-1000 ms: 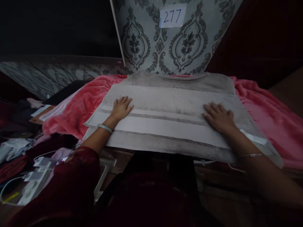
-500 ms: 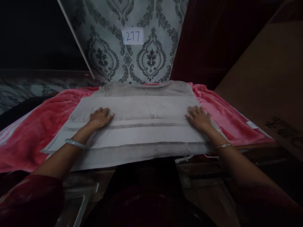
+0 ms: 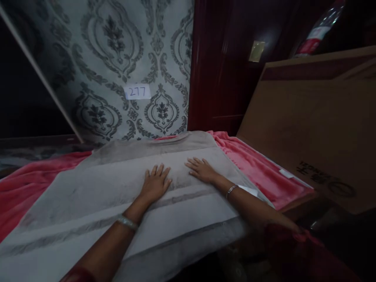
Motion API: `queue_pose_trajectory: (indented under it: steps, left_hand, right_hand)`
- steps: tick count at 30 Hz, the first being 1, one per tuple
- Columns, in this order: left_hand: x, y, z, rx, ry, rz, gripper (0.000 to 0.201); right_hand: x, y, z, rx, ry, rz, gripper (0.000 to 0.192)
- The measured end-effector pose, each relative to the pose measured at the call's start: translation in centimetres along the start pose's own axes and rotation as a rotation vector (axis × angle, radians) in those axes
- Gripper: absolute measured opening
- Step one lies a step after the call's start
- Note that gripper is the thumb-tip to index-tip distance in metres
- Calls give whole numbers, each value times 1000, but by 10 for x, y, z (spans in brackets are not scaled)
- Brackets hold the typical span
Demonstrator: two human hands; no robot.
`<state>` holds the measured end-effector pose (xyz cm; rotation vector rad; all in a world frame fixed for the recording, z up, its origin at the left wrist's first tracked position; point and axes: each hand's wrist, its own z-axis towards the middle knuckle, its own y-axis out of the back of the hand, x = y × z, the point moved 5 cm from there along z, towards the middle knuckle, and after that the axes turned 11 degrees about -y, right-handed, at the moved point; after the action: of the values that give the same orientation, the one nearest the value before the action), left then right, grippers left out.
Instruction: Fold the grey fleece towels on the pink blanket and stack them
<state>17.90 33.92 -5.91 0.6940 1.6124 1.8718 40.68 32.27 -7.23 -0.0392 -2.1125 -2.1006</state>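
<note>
The grey towel lay spread flat over a pink blanket, and it serves here as the landmark. The left hand rested palm down near the middle of the towel, fingers extended and slightly spread, gripping nothing. The right hand lay palm down on the towel just to the right of the left hand, fingers likewise extended flat and closed on nothing. The two hands were near each other but apart. A bangle circled the left wrist; a thin bracelet circled the right wrist. Two darker stripes ran across the towel on the near side of the hands. Beyond the towel's far edge stood a patterned wall panel bearing a paper label marked 277. To the right of the towel, past the blanket, stood a cardboard box.
</note>
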Motion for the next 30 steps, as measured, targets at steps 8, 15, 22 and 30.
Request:
queue_pose_trajectory:
  steps: [8,15,22,30]
  left_hand:
    - [9,-6,6,-22,10,-2,56]
    - [10,-8,8,-4,15,-3,56]
    - [11,-8,7,-15,4,31,56]
    - [13,-10,7,-34,9,11,56]
  right_hand:
    - [-132,13,45,-51,-394,47,59]
    - [-159,22,56,-110,-473,112,52]
    - [-183,46,72,-145,-646,194,39]
    - [-186,45,73,-265,-626,345,28]
